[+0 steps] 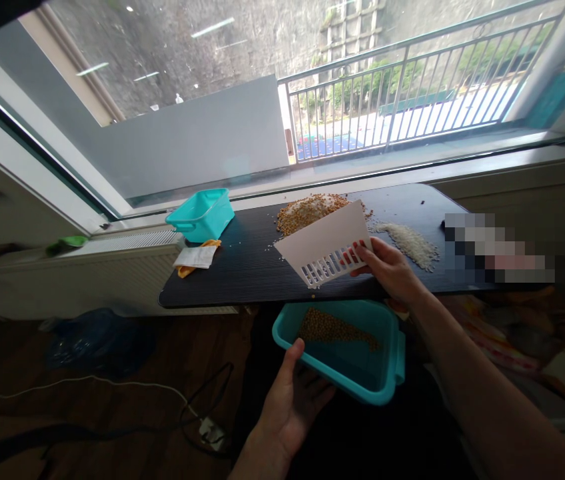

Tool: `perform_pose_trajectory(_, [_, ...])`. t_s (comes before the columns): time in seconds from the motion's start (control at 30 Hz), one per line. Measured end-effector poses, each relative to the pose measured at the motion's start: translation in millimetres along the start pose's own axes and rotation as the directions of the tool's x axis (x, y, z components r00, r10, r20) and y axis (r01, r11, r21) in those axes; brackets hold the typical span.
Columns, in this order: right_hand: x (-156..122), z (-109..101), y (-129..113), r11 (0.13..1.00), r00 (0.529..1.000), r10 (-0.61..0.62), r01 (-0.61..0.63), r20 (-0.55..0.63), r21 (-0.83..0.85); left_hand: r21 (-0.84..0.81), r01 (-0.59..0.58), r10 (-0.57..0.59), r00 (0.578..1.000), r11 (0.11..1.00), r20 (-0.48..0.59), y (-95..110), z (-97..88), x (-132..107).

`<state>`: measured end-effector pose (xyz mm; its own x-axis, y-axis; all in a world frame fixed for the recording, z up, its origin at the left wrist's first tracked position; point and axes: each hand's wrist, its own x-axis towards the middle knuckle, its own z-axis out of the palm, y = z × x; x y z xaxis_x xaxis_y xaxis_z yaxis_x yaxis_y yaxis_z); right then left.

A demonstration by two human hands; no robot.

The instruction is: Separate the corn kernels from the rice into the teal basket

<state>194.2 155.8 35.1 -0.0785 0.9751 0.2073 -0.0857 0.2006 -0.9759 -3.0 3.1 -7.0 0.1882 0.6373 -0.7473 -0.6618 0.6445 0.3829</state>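
From where I stand, the right hand (387,270) pinches one end of the slotted white card (318,237) above the tabletop (222,280), before the mixed heap of grains (301,212). Its fingers show behind the end slots; I'd grip the plain part instead, leaving every slot open. The left hand (287,393) grasps the turquoise tub (357,389), thumb over the rim, just below the tabletop's edge. Best to hold it level, close beneath, so the tan beans (325,325) inside don't spill.

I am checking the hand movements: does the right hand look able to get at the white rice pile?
Probably yes: the white rice pile lies near the right hand, apparently unobstructed, though that hand holds the slotted white sheet.
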Motion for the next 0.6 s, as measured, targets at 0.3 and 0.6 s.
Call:
perform_pose_trajectory(0.3, [1.6,-2.6,3.8,0.999,1.000,0.012,-0.011,-0.028,0.036,-0.007,0.003,-0.003,1.000,1.000,-0.009,0.2,-0.1,1.0])
perform_pose_trajectory(0.6, [5.2,1.5,6.6,0.998,0.995,-0.002,0.009,-0.104,0.063,-0.013,-0.003,0.003,1.000,1.000,0.000,-0.2,-0.7,1.3])
